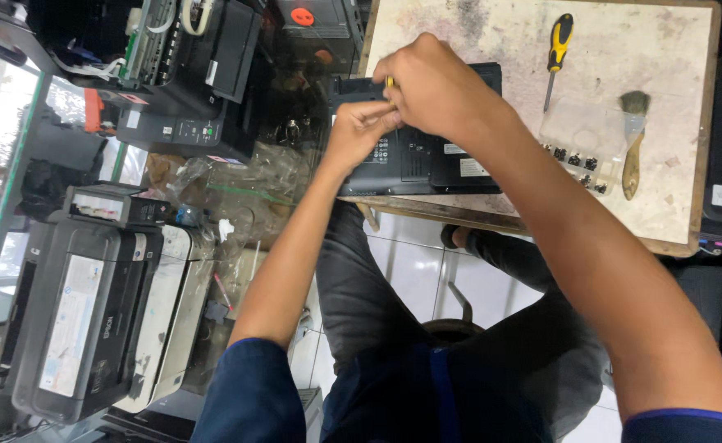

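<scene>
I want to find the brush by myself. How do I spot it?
Look at the stained pale worktable and go to its right side. Next to the clear plastic tray lies the brush, with a wooden handle and dark bristles pointing away from the person. The nearby screwdriver is yellow and black instead.

A worn wooden table (673, 176) fills the one-to-three o'clock area; on it, at one o'clock, lies a yellow-and-black screwdriver (556, 56); at three o'clock a paintbrush (632, 143) rests just beside a clear plastic tray (584, 141) holding small dark parts. At eight o'clock stands a black printer (78, 316), with a white printer (164, 324) touching its side; at eleven o'clock sits another black printer (187, 82); crumpled clear plastic (242, 193) lies near nine o'clock; white floor tiles (410, 271) show at centre.
</scene>
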